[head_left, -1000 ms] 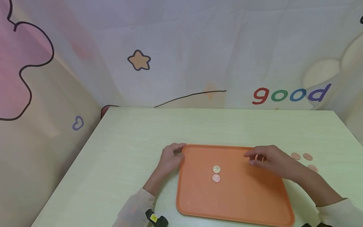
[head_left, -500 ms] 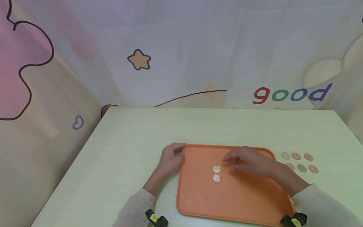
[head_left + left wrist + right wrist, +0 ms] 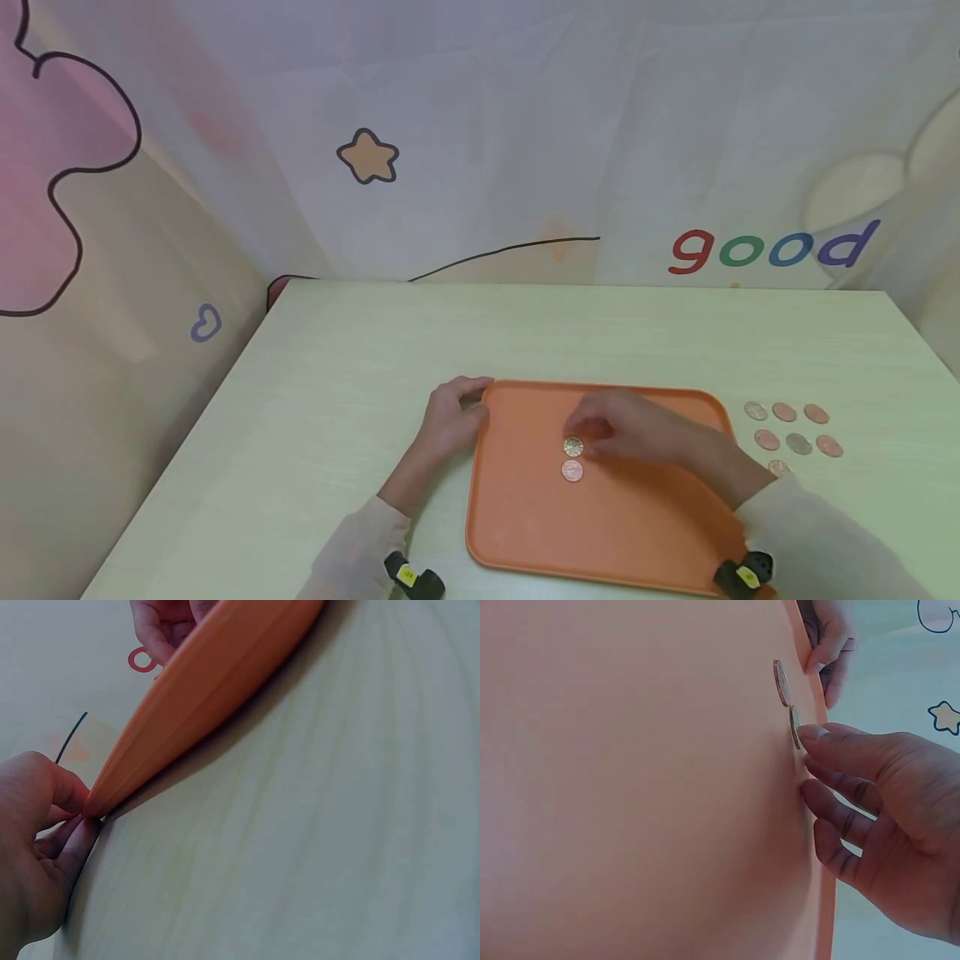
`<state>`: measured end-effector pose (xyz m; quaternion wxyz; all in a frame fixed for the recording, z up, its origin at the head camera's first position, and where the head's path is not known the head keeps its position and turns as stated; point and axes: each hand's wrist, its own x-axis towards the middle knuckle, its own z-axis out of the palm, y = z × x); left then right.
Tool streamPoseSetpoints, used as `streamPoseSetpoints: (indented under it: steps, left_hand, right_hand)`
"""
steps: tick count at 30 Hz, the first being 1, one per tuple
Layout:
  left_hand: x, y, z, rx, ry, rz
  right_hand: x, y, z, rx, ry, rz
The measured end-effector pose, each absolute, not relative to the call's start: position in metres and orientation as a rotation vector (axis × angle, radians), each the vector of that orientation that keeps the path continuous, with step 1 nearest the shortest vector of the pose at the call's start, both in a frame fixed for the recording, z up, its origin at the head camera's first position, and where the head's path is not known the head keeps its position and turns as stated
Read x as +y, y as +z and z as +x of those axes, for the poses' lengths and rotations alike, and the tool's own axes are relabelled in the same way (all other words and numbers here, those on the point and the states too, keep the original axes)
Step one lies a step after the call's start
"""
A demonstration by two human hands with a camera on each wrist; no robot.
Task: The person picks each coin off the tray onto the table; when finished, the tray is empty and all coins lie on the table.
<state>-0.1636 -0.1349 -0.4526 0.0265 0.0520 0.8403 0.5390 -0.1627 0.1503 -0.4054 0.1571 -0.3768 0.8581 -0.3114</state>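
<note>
An orange tray (image 3: 600, 533) lies on the table. My left hand (image 3: 453, 421) holds its far left corner; in the left wrist view, the fingers and thumb of that hand (image 3: 37, 840) meet at the rim. On the tray are a gold-coloured coin (image 3: 573, 447) and, just nearer, a pinkish copper coin (image 3: 572, 472). My right hand (image 3: 630, 429) is over the tray with its fingertips around the gold coin's far and right sides. In the right wrist view a fingertip of the right hand (image 3: 900, 817) seems to touch the gold coin (image 3: 795, 727); the fingers are loosely bent.
Right of the tray, several copper and silver coins (image 3: 798, 443) lie in rows on the pale table (image 3: 337, 350); the right forearm partly covers the nearest coin (image 3: 778, 468). A printed cloth backdrop (image 3: 487, 150) stands behind the table.
My right hand has moved left across the tray to the gold coin, uncovering more coins on the table. The left hand and the two coins on the tray have stayed put.
</note>
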Motion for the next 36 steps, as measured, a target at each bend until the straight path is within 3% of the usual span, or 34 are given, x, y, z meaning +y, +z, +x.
streamPoseSetpoints:
  steps: [36]
  left_hand:
    - [-0.134,-0.450,-0.162,2.604,1.659,0.161]
  right_hand:
    - [0.143,-0.418,-0.164,2.486,-0.856,-1.073]
